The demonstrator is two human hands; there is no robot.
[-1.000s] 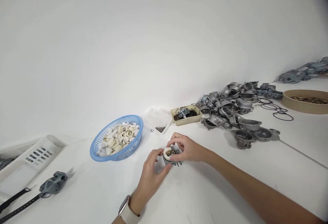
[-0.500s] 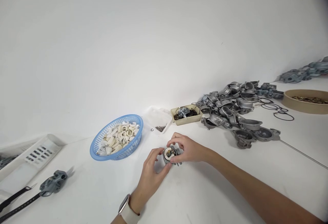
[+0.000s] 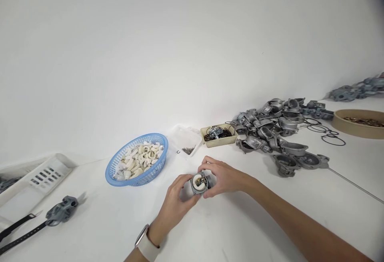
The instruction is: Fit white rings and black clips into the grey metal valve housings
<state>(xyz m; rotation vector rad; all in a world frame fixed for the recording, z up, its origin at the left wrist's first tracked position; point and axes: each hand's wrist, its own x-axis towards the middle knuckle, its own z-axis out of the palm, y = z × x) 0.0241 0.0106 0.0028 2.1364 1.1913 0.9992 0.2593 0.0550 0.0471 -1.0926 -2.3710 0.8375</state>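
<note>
A small grey metal carburetor body (image 3: 196,190) is between my hands, its round opening turned up towards me. Inside sits a white C-shaped float (image 3: 195,182) around brass parts (image 3: 200,180). My left hand (image 3: 177,198) grips the body from the left, thumb at the near edge and fingers at the far side. From the right, my right hand (image 3: 223,177) has its thumb and fingers curled about the body's other side. The palm side of both hands is partly hidden.
A blue basket (image 3: 109,170) holds white floats. Behind are a bag (image 3: 180,134) with small pins and a cream tray (image 3: 220,143) of black rings. Grey metal bowls (image 3: 267,130) are heaped right, near a tan tub (image 3: 357,128). A carburetor (image 3: 61,211) lies left beside a white bin (image 3: 64,168).
The carburetor body has been turned in my hands, so its round rim and float show more fully. My right thumb has moved off the float to the near right side.
</note>
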